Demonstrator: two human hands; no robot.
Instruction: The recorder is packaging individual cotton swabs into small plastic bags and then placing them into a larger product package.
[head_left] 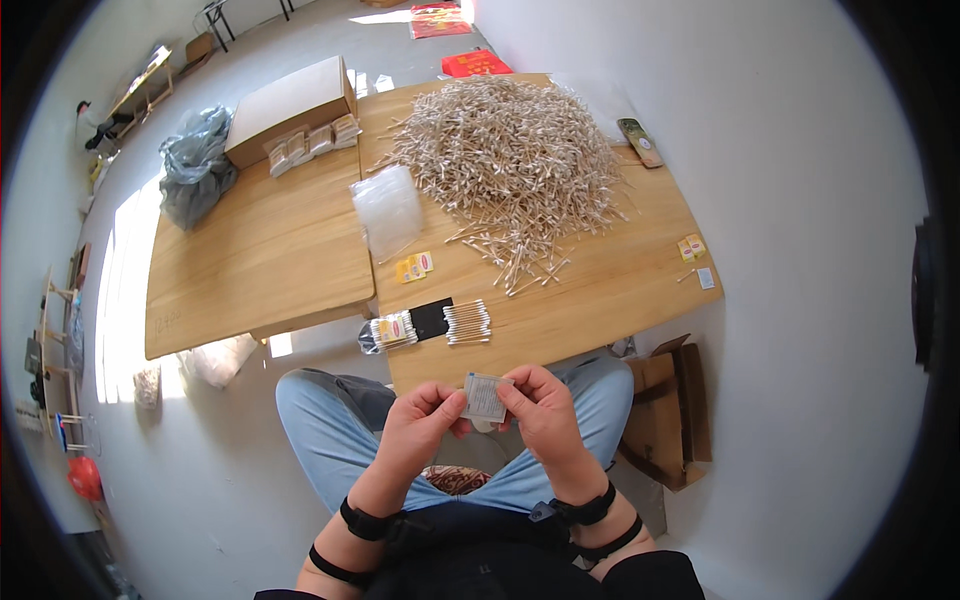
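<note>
My left hand (425, 418) and my right hand (548, 412) are closed on opposite sides of a small pale card (485, 396), thumbs on its face. The card has fine print and a blue corner, and is held over my lap just off the table's near edge. Beyond it, a neat row of cotton swabs (467, 322) lies beside a black pad (431, 318). Left of the pad is a packed bundle of swabs with a yellow-and-white card (394, 328). A few more yellow cards (413, 266) lie farther back.
A large heap of loose swabs (510, 150) covers the far table. Clear plastic bags (388, 210), a cardboard box (290, 110), packed swab bundles (320, 140), a grey plastic bag (197, 165) and a phone (640, 143) stand around it. An open carton (665, 410) sits on the floor at right.
</note>
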